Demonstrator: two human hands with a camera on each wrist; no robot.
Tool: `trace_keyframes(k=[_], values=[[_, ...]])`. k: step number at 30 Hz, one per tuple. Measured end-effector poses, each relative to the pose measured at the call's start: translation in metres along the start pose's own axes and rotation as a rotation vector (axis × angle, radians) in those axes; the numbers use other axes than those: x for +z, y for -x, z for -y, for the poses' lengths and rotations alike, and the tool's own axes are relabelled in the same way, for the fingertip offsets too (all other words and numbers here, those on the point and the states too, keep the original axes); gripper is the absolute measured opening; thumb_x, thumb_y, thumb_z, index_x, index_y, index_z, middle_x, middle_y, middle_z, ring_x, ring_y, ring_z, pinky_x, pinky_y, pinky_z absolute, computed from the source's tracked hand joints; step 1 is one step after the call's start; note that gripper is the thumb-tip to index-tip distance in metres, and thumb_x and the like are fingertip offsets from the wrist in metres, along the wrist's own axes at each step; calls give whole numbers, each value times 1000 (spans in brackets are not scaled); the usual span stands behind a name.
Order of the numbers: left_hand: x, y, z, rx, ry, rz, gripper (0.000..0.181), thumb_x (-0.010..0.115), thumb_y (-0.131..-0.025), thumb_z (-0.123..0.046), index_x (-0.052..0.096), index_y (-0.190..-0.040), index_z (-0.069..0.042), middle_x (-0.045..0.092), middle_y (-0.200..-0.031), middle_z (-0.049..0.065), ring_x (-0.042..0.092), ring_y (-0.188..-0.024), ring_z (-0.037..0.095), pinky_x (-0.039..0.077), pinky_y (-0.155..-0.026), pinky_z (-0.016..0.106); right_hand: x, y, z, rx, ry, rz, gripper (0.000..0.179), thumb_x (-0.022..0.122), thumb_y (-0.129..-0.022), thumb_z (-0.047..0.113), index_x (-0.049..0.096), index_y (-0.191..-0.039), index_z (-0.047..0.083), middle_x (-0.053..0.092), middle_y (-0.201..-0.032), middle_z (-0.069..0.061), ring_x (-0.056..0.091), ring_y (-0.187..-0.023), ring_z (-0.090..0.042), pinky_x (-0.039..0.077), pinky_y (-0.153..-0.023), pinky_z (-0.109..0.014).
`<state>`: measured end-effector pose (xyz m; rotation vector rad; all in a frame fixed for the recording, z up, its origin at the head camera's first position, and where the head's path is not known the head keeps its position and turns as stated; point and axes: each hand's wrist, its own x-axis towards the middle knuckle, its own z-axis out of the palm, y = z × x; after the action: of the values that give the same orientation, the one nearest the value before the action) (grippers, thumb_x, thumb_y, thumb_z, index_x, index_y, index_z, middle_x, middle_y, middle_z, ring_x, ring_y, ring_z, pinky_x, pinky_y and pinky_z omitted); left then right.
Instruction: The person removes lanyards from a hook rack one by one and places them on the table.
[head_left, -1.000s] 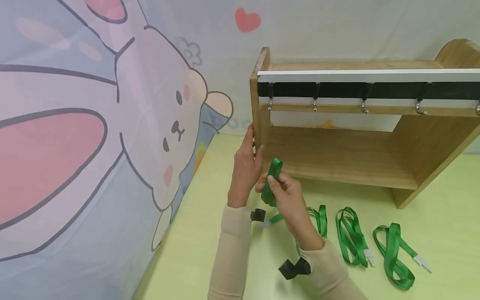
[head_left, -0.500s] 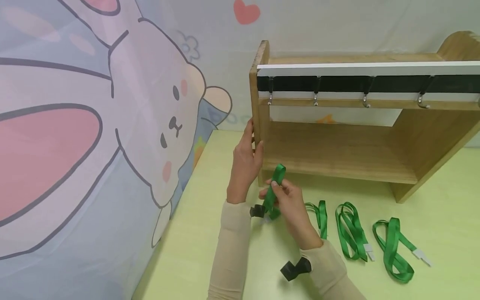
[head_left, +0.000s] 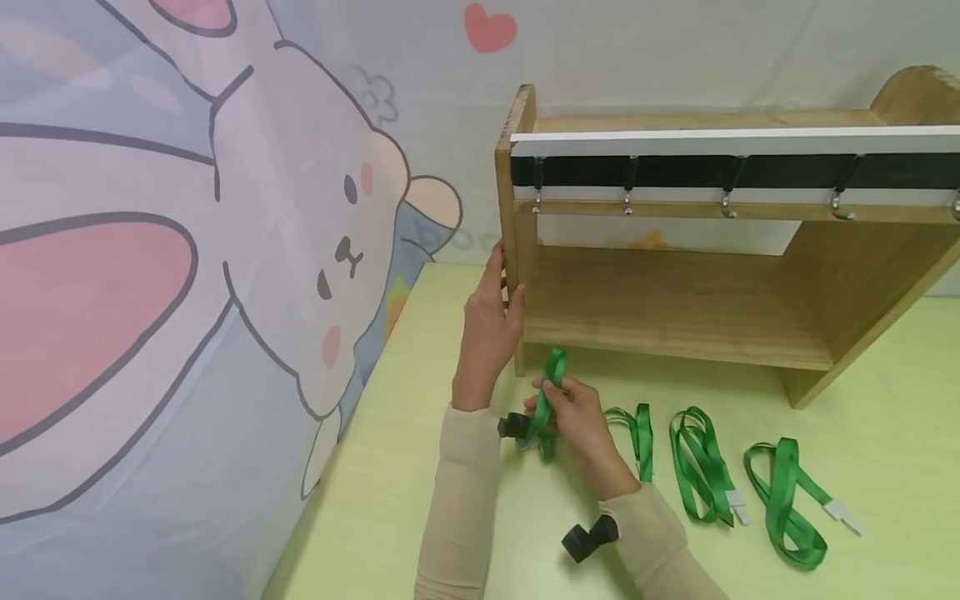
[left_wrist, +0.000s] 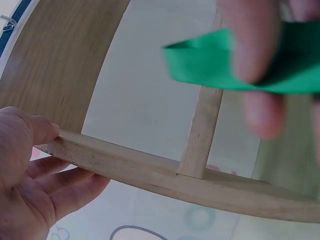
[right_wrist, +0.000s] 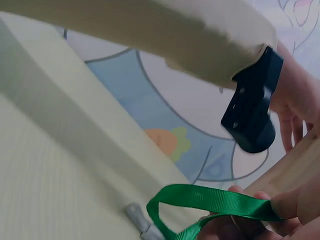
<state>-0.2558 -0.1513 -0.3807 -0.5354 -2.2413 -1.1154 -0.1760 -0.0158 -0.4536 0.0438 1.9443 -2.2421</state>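
My left hand [head_left: 487, 329] holds the left side panel [head_left: 507, 187] of a wooden rack. In the left wrist view the thumb lies on one face of that panel [left_wrist: 145, 167] and the fingers on the other. To the right and lower, my right hand [head_left: 588, 421] pinches a green lanyard [head_left: 553, 371] between thumb and fingers, below the rack's lower shelf. A loop of the ribbon sticks up above the fingertips, and the rest hangs down. The right wrist view shows the ribbon [right_wrist: 200, 196] doubled, with a pale clip [right_wrist: 141, 222] near its lower end.
Several metal hooks [head_left: 727, 204] hang from a black and white strip [head_left: 678, 172] along the rack's front. More green lanyards [head_left: 701, 467] lie on the yellow-green table [head_left: 375, 467] to the right. A cartoon-printed sheet [head_left: 285, 208] covers the left side.
My right hand has moved down slightly, and the lanyard's upper loop has dropped from in front of the lower shelf to beneath its edge. The left hand stays on the side panel.
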Motion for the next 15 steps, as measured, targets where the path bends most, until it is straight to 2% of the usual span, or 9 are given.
trace_keyframes(k=[4,12,15], values=[[0,0,-1,3,2,-6,59,54,-103,-2,27,-155,5,47,-148,25,63,-116,41,61,-80,39,-4,-2,-5,13,29,3,31,47,-108,11,59,-122,-14,71,-89,-13,68,-80,-19,54,-68,-28],[1,0,-1,9,12,-18,59,55,-102,0,28,-155,5,49,-146,26,64,-114,41,62,-77,39,-7,-6,-14,24,163,-70,28,51,-106,9,66,-117,-12,67,-94,-18,59,-63,-11,50,-57,-23],[1,-1,-2,8,17,-19,59,55,-102,0,28,-155,5,49,-146,26,64,-114,41,62,-77,40,-8,-8,-17,21,196,-102,26,53,-105,7,68,-114,-12,68,-101,-21,60,-68,-11,50,-61,-22]])
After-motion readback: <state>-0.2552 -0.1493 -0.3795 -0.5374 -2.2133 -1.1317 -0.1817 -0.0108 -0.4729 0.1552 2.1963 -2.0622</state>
